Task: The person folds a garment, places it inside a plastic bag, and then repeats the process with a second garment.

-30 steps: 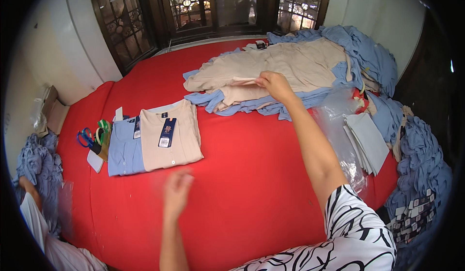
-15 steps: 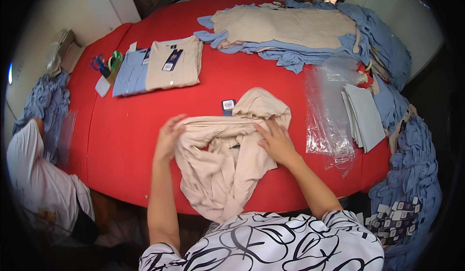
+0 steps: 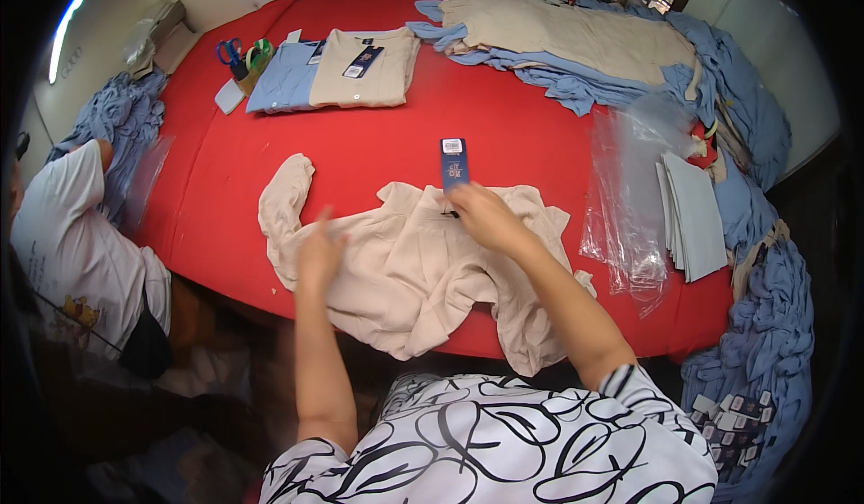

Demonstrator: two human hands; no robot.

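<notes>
Occupying the far left is a second person (image 3: 72, 225), in a white top, beside a crumpled heap of blue cloth. Blue-handled scissors (image 3: 229, 54) stand at the back of the red tabletop (image 3: 216, 171), next to a folded blue garment (image 3: 286, 81) and a folded beige garment (image 3: 376, 70). Nearer me, the left hand (image 3: 321, 254) is blurred over the side of a loose beige garment (image 3: 405, 247); I can't tell whether it grips. That garment lies rumpled across the front edge, with one sleeve curled leftward. Its dark tag (image 3: 454, 164) points away from the wearer, and the right hand (image 3: 486, 218) has its fingertips at the tag's base by the neckline; pinching tag or collar, I can't say. I'd call this step straightening the garment; the next move calls for steadying the neckline and smoothing the bunched cloth flat. Further right lie clear plastic bags (image 3: 621, 216), then pale sheets (image 3: 695, 220).
</notes>
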